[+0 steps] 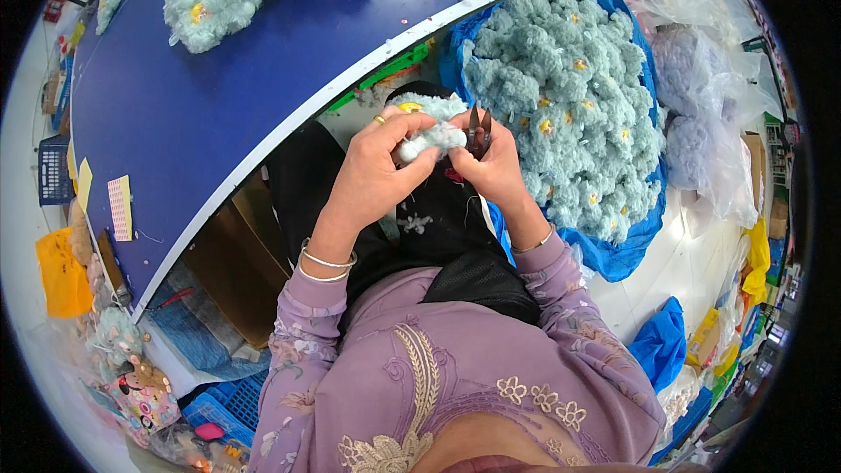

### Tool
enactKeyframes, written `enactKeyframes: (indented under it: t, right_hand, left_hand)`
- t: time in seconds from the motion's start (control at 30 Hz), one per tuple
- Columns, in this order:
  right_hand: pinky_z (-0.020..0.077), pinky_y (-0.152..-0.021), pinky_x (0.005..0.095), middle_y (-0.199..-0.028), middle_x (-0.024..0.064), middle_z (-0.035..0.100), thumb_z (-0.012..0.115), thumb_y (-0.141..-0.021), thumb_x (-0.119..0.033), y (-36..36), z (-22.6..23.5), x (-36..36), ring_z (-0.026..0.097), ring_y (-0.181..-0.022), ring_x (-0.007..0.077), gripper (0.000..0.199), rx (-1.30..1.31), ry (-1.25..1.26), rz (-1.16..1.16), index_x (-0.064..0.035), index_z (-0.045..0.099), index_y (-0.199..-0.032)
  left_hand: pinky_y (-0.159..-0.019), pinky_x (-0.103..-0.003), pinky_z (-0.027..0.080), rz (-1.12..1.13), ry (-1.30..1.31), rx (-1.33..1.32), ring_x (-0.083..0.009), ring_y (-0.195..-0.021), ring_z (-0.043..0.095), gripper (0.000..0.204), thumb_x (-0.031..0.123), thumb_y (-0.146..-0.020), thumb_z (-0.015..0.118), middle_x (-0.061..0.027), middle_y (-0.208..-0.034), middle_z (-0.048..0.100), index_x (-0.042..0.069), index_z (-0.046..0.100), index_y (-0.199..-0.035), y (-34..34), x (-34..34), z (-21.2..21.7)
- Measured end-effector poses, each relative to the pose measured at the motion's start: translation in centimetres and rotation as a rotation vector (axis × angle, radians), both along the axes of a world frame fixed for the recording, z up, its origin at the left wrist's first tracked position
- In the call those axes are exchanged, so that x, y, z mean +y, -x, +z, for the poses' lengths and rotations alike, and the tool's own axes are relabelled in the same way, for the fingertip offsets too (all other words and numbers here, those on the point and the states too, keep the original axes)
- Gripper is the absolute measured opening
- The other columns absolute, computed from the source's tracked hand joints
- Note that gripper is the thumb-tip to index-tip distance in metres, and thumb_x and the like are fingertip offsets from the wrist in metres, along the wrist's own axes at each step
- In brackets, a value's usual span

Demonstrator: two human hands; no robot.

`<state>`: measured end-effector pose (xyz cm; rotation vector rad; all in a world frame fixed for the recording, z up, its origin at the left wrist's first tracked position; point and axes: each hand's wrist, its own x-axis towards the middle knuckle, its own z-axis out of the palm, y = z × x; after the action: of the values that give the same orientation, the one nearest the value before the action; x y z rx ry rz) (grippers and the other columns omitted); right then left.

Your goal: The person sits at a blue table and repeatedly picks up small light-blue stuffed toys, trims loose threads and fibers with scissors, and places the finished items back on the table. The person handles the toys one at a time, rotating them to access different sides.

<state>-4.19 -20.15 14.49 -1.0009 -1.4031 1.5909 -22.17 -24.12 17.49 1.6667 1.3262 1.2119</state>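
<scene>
Over my lap, both hands hold a small pale blue-green plush toy (438, 109) with a yellow patch on it. My left hand (372, 173) pinches its white, fluffy part between thumb and fingers. The fingers of my right hand (496, 168) close around a pair of dark thread snips (479, 129), blades pointing up and apart. The right thumb and fingertips also touch the plush. Bits of grey-green fluff (415, 224) lie on my dark trousers below.
A blue-topped table (263, 79) with a pale edge curves across the left and front, bearing more plush pieces (219, 0). On my right stands a large blue bag (650, 210) heaped with similar plush toys (561, 105). Clear plastic bags (701, 123) lie beyond it. A blue basket (54, 171) is far left.
</scene>
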Motion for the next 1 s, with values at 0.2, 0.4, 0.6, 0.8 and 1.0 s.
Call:
enactKeyframes:
  t: [0.2, 0.4, 0.6, 0.8, 1.0]
  right_hand:
    - [0.0353, -0.057, 0.0192, -0.076, -0.0056, 0.051, 0.065, -0.076, -0.005, 0.1, -1.2, -0.2, 0.041, -0.065, 0.0016, 0.026, -0.033, -0.011, 0.006, -0.0020, 0.058, -0.101]
    - [0.0349, -0.056, 0.0196, -0.074, -0.0064, 0.049, 0.065, -0.076, -0.005, 0.5, -0.2, 0.0, 0.041, -0.064, 0.0016, 0.025, -0.047, 0.008, 0.034, -0.0033, 0.058, -0.100]
    - [0.0375, -0.056, 0.0196, -0.075, -0.0044, 0.052, 0.065, -0.077, -0.005, 0.3, -0.8, 0.2, 0.045, -0.064, 0.0019, 0.024, -0.042, 0.000, 0.035, -0.0024, 0.058, -0.099]
    - [0.0487, -0.063, 0.0220, -0.086, 0.0011, 0.061, 0.064, -0.077, -0.004, -5.2, 1.4, 2.2, 0.058, -0.071, 0.0067, 0.025, -0.115, -0.254, -0.364, -0.0020, 0.059, -0.102]
    - [0.0365, -0.057, 0.0169, -0.081, -0.0044, 0.054, 0.062, -0.087, -0.005, -8.4, 6.9, 2.9, 0.045, -0.065, 0.0009, 0.032, -0.260, -0.485, -0.753, -0.0002, 0.058, -0.118]
  left_hand:
    - [-0.062, -0.022, 0.043, 0.097, -0.102, -0.032, -0.0100, -0.070, 0.055, 0.012, 0.003, -0.081, 0.068, -0.0033, -0.083, 0.058, -0.002, 0.064, -0.091, -0.2, 0.4, -1.8]
    - [-0.054, -0.021, 0.046, 0.213, 0.286, -0.554, -0.0046, -0.061, 0.053, 0.011, 0.011, -0.089, 0.066, 0.0004, -0.079, 0.060, 0.000, 0.064, -0.090, -0.4, 0.1, -1.9]
    - [-0.050, -0.021, 0.045, 0.283, 0.208, -0.835, -0.0047, -0.052, 0.046, 0.013, 0.015, -0.094, 0.060, 0.0006, -0.068, 0.055, 0.002, 0.062, -0.091, 0.3, 0.3, -1.7]
    - [-0.050, -0.020, 0.037, 0.249, 0.176, -0.268, -0.0029, -0.054, 0.043, 0.016, 0.013, -0.093, 0.060, 0.0030, -0.064, 0.051, 0.003, 0.059, -0.081, 5.9, -0.7, 0.4]
    - [-0.068, -0.023, 0.047, 0.328, -0.102, 0.127, -0.0102, -0.087, 0.057, 0.036, 0.010, -0.085, 0.066, -0.0038, -0.109, 0.059, 0.004, 0.057, -0.120, 7.4, 3.7, 5.7]
